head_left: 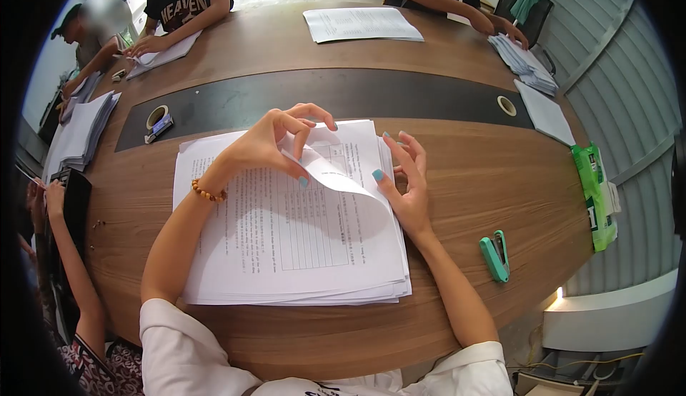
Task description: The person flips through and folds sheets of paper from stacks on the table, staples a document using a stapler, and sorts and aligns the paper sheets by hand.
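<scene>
A paper stack (286, 242) lies on the table (536, 189), straight in front of the person, and the step in hand looks like lifting back one upper sheet (341, 176) from its far right part. The left hand (282, 142), a beaded bracelet (207, 193) at its wrist, reaches across the stack and appears to grasp the raised part between thumb and curled fingers; the fingers hide the exact pinch. The right hand (406, 182) is released, fingers spread and bent at the stack's right edge; whether its thumb touches paper is hard to tell.

As a judgement, the next move calls for a light hold, the left keeping the curl raised while the right steadies or separates the edges beneath.

The sheet is thin and supple, bowing into a smooth white curve over printed text and a ruled grid. The stack's near edges are slightly uneven. The table has streaked brown wood grain, with a matte dark strip (400, 96) beyond the stack. Right of the stack lies a glossy teal stapler (494, 257); farther right, a crinkled green packet (594, 196).
</scene>
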`<state>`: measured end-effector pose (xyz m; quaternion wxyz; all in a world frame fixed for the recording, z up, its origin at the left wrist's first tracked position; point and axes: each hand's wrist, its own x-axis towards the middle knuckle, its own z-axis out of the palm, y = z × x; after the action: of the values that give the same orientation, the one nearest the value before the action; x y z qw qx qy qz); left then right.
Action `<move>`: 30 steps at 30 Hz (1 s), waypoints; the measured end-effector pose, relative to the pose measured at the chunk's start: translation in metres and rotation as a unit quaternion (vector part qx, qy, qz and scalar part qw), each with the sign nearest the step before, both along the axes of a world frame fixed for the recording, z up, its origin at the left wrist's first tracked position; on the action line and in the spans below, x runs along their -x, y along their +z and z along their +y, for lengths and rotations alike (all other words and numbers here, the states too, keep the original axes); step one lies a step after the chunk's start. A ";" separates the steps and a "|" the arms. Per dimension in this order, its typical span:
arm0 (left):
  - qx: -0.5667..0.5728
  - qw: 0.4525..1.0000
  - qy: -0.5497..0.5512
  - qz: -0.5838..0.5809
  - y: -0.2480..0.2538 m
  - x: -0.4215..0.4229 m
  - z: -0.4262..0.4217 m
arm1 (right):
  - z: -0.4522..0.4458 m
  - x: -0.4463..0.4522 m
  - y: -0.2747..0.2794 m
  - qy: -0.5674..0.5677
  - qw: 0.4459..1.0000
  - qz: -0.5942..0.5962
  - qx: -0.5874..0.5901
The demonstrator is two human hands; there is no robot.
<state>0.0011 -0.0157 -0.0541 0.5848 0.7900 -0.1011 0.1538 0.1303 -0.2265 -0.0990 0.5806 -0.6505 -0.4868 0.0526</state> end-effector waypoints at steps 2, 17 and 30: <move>-0.017 1.000 -0.005 0.022 -0.001 0.001 -0.001 | 0.001 -0.004 -0.001 0.007 1.000 0.001 0.010; -0.076 0.995 -0.039 0.044 -0.006 0.000 0.007 | 0.007 0.009 0.026 -0.046 0.947 -0.282 0.145; -0.076 0.997 0.018 0.018 -0.002 -0.001 -0.002 | 0.008 0.016 0.020 -0.129 0.936 -0.323 0.061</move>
<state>0.0022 -0.0179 -0.0562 0.5217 0.8367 -0.0878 0.1418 0.1148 -0.2186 -0.0791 0.3529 -0.7239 -0.5558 -0.2060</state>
